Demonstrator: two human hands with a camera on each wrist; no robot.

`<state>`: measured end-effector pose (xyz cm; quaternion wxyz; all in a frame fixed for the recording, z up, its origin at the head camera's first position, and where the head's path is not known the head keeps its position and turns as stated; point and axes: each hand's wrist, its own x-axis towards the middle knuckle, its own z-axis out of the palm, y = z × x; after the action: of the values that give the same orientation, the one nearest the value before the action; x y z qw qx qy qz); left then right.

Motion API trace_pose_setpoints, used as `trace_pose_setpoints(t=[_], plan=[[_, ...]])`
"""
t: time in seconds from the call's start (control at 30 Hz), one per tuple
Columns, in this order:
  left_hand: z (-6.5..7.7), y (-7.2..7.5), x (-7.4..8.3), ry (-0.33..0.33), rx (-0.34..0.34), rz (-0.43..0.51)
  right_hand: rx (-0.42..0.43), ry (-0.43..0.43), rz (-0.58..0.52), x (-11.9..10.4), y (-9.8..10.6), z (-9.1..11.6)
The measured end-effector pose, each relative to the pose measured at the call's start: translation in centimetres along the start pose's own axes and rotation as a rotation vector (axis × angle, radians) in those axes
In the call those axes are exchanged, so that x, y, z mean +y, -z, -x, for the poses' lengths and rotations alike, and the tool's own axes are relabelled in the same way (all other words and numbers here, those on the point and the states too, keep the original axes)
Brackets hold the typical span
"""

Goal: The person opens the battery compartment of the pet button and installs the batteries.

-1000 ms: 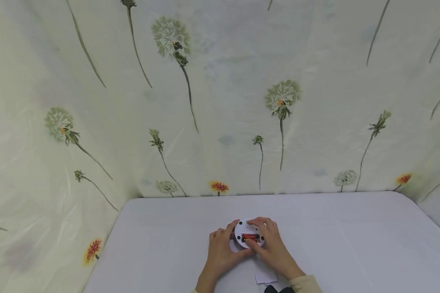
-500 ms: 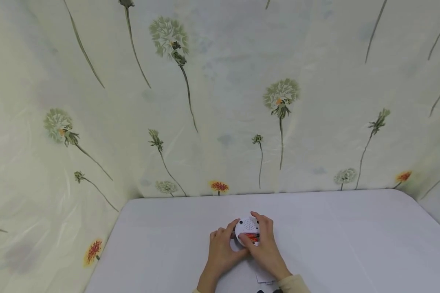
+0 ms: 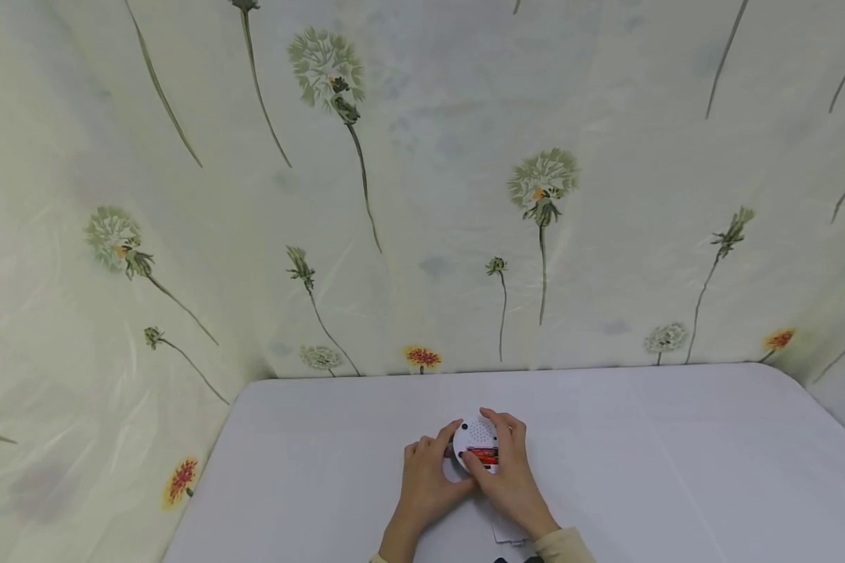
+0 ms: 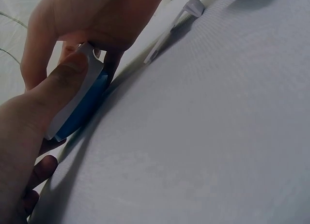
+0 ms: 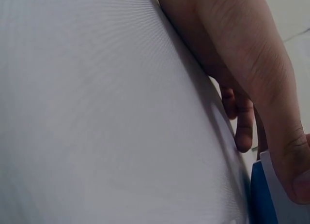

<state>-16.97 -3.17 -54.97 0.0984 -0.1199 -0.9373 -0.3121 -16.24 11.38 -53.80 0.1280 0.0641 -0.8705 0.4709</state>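
A round white device (image 3: 475, 428) with a dotted speaker grille and small black feet lies face down between both hands. Red batteries (image 3: 484, 455) show in its uncovered compartment. Its other side is blue, as the left wrist view shows. My left hand (image 3: 426, 481) grips the left edge between thumb and fingers. Reaching over the right side, my right hand (image 3: 510, 477) holds the device, its thumb at the left end of the batteries and a finger at the far edge. The right hand hides the device's right part.
A thin white plastic piece with a small tab (image 4: 175, 26), perhaps the battery cover, lies on the white tabletop (image 3: 324, 453) near the right wrist. Part of a dark object (image 3: 531, 560) shows at the bottom edge. A flower-patterned curtain (image 3: 429, 195) stands behind the table.
The right hand has shifted left over the device; its thumb moved from the lower edge of the batteries to their left end, and its fingers straightened toward the far edge. The left hand stays put.
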Motion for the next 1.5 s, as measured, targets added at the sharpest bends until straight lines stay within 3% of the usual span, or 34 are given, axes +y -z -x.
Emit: trace_pose_setpoints(t=[0.8, 1.13, 1.27, 1.5], plan=[[0.2, -0.4, -0.2, -0.072, 0.061, 0.002, 0.034, 0.089, 0.030, 0.0, 0.1, 0.3], [0.0, -0.4, -0.6, -0.026, -0.006, -0.002, 0.046, 0.113, 0.045, 0.5, -0.3, 0.3], [-0.1, -0.5, -0.4, -0.031, -0.001, 0.004, 0.053, 0.119, 0.056, 0.7, 0.0, 0.2], [-0.2, -0.2, -0.5, -0.075, 0.047, -0.003, -0.022, 0.111, 0.066, 0.7, 0.7, 0.1]])
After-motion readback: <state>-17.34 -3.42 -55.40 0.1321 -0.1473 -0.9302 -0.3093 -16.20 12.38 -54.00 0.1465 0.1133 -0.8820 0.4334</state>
